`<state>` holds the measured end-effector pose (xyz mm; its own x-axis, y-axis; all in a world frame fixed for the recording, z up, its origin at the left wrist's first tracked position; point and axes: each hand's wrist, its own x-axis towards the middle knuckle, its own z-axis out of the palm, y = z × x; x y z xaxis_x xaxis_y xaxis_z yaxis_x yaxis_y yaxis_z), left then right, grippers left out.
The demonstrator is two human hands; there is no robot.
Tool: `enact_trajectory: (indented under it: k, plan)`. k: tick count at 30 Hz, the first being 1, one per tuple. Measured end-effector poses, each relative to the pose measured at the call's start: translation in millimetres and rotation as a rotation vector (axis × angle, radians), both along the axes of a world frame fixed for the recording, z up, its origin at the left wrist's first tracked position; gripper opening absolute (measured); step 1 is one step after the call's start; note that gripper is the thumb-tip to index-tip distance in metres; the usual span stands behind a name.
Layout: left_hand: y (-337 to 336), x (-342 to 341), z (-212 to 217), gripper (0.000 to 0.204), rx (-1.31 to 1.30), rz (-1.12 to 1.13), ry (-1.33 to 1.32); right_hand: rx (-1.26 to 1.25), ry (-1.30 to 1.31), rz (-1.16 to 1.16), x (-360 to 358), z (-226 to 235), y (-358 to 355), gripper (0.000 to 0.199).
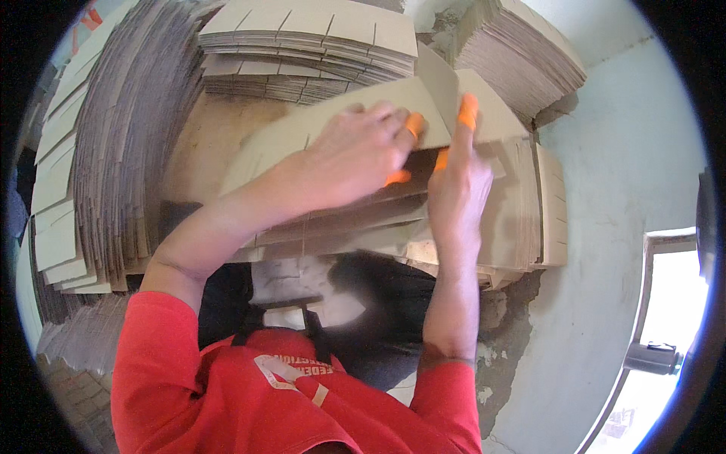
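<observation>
My left hand [363,147] grips the lower edge of a long tan cardboard divider strip [355,102], its fingers bent over the face and slightly blurred. Orange covers sit on some fingertips of both hands. A second cardboard piece [440,83] stands across the strip, near its right part. Close to where the two meet, my right hand [461,181] pinches the cardboard, its index finger stretched along the face and its thumb mostly hidden. Below my hands lie more loose cardboard strips [340,219].
Tall stacks of slotted cardboard [136,129] rise on the left. Another slotted stack [310,30] lies at the back, with a further one [522,57] at the back right. More cardboard [552,204] stands beside the pale wall [605,174]. A bright opening [665,303] is at the right.
</observation>
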<state>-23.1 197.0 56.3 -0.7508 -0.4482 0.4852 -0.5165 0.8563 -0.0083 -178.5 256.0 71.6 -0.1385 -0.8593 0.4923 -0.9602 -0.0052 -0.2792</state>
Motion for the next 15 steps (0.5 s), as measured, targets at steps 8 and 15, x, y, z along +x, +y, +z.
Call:
enact_trajectory:
  k: [8,15]
  plan:
    - [12,105,-10,0.073,0.183,0.388,0.012,0.257,0.295,0.207,-22,25,-96,0.015]
    - [22,136,-37,0.063,0.301,0.521,0.004,0.606,-0.330,0.131,-56,-37,-131,0.045]
